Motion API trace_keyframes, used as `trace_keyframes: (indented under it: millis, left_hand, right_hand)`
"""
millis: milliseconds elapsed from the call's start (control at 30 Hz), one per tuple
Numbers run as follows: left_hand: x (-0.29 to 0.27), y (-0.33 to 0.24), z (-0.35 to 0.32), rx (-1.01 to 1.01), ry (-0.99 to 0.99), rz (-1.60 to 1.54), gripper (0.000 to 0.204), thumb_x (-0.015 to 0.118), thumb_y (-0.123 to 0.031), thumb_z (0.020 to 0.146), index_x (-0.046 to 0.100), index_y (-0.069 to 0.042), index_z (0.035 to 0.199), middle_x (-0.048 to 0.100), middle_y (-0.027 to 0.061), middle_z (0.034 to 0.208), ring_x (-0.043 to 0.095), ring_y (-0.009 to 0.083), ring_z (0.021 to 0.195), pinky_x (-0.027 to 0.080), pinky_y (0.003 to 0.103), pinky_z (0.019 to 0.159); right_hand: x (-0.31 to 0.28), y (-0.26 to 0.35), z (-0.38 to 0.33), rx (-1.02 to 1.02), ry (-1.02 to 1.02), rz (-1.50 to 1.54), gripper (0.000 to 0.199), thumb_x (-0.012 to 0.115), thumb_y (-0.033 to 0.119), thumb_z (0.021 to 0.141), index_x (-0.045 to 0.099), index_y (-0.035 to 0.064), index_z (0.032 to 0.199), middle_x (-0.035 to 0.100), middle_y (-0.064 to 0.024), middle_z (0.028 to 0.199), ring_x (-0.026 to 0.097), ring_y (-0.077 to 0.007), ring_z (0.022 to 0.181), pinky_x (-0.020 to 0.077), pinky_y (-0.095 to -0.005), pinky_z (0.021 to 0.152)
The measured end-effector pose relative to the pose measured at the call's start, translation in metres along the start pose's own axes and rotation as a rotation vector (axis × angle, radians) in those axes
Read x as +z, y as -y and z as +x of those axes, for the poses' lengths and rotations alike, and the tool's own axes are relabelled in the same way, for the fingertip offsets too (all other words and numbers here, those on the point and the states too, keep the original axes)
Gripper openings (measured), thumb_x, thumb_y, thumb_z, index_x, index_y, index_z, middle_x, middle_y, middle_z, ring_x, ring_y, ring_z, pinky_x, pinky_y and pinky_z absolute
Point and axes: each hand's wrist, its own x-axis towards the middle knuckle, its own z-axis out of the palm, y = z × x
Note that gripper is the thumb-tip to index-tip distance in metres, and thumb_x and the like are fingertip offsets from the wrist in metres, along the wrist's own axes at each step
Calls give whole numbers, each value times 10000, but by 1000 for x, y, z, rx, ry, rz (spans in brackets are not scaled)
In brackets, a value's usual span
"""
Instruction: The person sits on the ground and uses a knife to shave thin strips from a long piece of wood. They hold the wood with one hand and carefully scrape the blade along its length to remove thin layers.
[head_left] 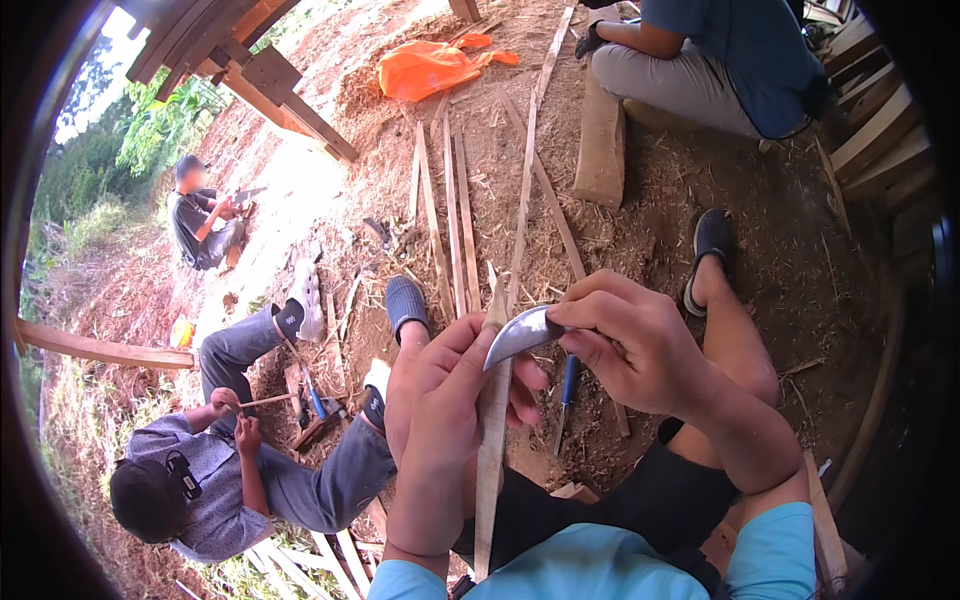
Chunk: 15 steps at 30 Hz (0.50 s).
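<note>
My left hand (440, 385) is wrapped round a long pale wooden strip (491, 440), which runs between my legs toward my body and narrows to a rough tip above the fingers. A short curved metal blade (522, 336) is pinched between the thumb and fingers of my right hand (625, 345). Its point reaches across the strip to my left thumb. Whether the blade touches the wood or the thumb, I cannot tell. The blade's rear end is hidden in my right fingers.
A blue-handled tool (569, 382) lies below my right hand. Long wooden strips (460, 220) and shavings cover the ground ahead, near an orange plastic bag (430, 68). One person (190, 480) works at left; another (720, 60) sits by a wooden block (601, 145).
</note>
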Motion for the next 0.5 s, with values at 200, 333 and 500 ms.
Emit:
trace_keyframes:
  millis: [200,333,500]
  left_hand:
    - [1,2,2,12,-26,15,269,419,-189,985,517,56,1036,647,158,741,624,183,483,492,226,397]
    - [-1,0,4,9,-50,5,266,421,-194,985,520,47,1043,651,156,743,631,185,491,499,225,408]
    - [-1,-5,1,1,-58,-34,261,398,-190,997,510,37,1063,658,169,752,636,196,497,516,233,426]
  right_hand:
    - [2,2,2,15,9,15,163,640,40,826,624,59,987,602,-109,872,628,-299,697,488,-367,578]
    - [8,0,4,14,6,30,179,637,30,825,616,57,1001,601,-115,869,628,-304,708,489,-370,589]
    - [13,-3,7,-9,-3,49,181,635,21,831,611,51,1008,602,-125,866,626,-303,707,489,-362,593]
